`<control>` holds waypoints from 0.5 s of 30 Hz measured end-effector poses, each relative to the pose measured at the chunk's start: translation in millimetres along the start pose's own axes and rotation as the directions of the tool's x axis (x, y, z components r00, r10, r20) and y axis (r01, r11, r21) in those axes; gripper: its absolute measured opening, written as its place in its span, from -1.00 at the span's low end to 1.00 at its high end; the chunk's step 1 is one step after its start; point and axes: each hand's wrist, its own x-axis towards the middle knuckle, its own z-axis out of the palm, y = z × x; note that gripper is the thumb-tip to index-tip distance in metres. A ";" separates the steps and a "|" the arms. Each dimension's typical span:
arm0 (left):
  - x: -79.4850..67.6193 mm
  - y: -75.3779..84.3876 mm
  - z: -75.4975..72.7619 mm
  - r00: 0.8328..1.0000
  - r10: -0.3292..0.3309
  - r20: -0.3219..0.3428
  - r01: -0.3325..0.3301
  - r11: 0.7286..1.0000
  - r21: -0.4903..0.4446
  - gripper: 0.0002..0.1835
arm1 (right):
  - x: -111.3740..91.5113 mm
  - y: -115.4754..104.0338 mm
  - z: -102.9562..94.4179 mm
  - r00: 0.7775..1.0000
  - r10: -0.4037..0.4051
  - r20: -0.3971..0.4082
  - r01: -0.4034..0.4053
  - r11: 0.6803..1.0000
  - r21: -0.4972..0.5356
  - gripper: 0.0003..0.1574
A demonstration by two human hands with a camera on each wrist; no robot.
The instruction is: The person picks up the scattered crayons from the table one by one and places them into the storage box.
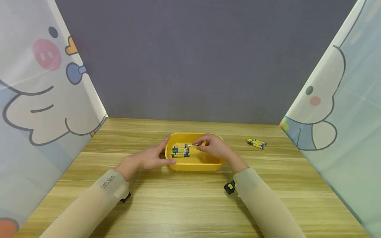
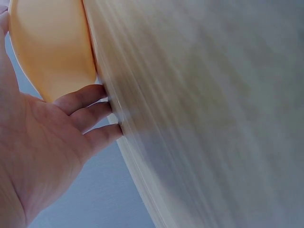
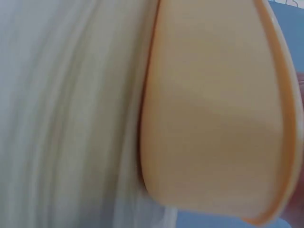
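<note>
A yellow plastic bin (image 1: 196, 167) sits on the table, its outer wall (image 3: 213, 118) filling much of the right wrist view. My left hand (image 1: 153, 157) lies against the bin's left end, fingers fairly straight along the outside and thumb at the front rim. In the left wrist view, the fingertips (image 2: 102, 135) reach down near the tabletop. Inside the bin, my right hand (image 1: 214, 145) pinches a crayon (image 1: 189, 145) with a yellow-and-blue wrapper. Several similar crayons (image 1: 180, 152) lie side by side in the bin's left part. The right fingertips are hidden in the right wrist view.
To the right of the bin, a small group of crayons (image 1: 256, 143) lies on the wooden table (image 1: 178, 205). A dark grey panel (image 1: 190, 62) stands behind the table. Cartoon-printed sheets (image 1: 23, 109) hang at both sides.
</note>
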 end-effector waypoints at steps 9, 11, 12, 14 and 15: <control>-0.8 1.0 -0.6 1.000 0.005 0.002 -0.005 1.000 -0.020 0.33 | 14.0 -4.4 25.2 0.999 -0.033 0.025 0.033 0.999 0.012 -0.72; -1.3 0.3 -0.5 1.000 0.004 0.002 -0.004 1.000 -0.019 0.33 | 16.8 -6.7 29.6 0.999 -0.037 0.035 0.036 0.999 0.028 -0.72; -0.9 -0.4 -0.4 1.000 0.005 0.001 -0.005 1.000 -0.019 0.33 | 18.2 -7.6 31.5 0.998 -0.039 0.041 0.037 0.999 0.037 -0.71; -0.9 -0.9 -0.3 1.000 0.006 0.002 -0.006 1.000 -0.022 0.34 | 20.2 -9.1 34.7 0.998 -0.036 0.050 0.033 0.998 0.060 -0.71; -0.8 -1.3 -0.2 1.000 0.007 0.002 -0.007 1.000 -0.023 0.34 | 21.1 -9.4 36.0 0.998 -0.035 0.056 0.031 0.997 0.073 -0.71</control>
